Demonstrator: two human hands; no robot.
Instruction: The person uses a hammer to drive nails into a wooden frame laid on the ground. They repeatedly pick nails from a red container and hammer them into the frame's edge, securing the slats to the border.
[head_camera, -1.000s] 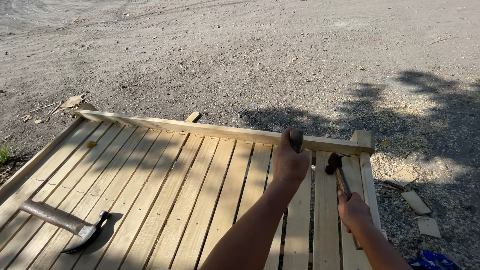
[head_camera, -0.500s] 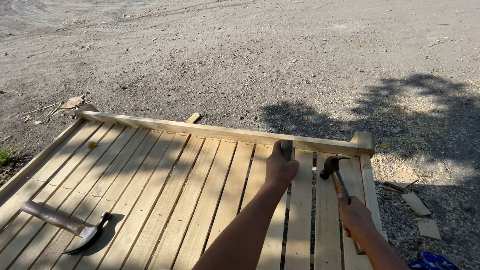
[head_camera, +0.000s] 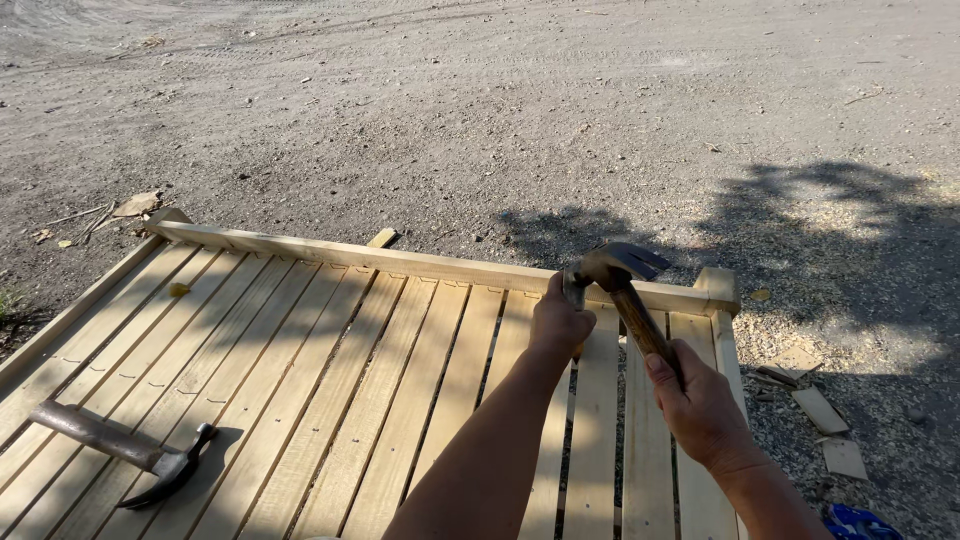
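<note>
Head-camera view looking down over a slatted wooden panel of pale boards, lying flat on gravel ground in strong sun. Right hand wrapped tight around the lower end of a wooden handle, fingers closed on a claw hammer held tilted, steel head raised just above the far crosspiece of the panel, striking face pointing left, claw to the right. Left hand stretched forward and resting on the slats right at that crosspiece, just below and left of the hammer head, fingers curled together at the rail; whether anything is pinched between them, impossible to tell. Both bare forearms entering from the bottom edge. Second claw hammer lying loose on the slats at the lower left, well apart from both hands, casting a dark shadow. Wood offcuts scattered on the gravel beside the right edge of the panel, more scraps near the far left corner. Something blue at the bottom right corner. Tree shadow spread over the ground at upper right.
</note>
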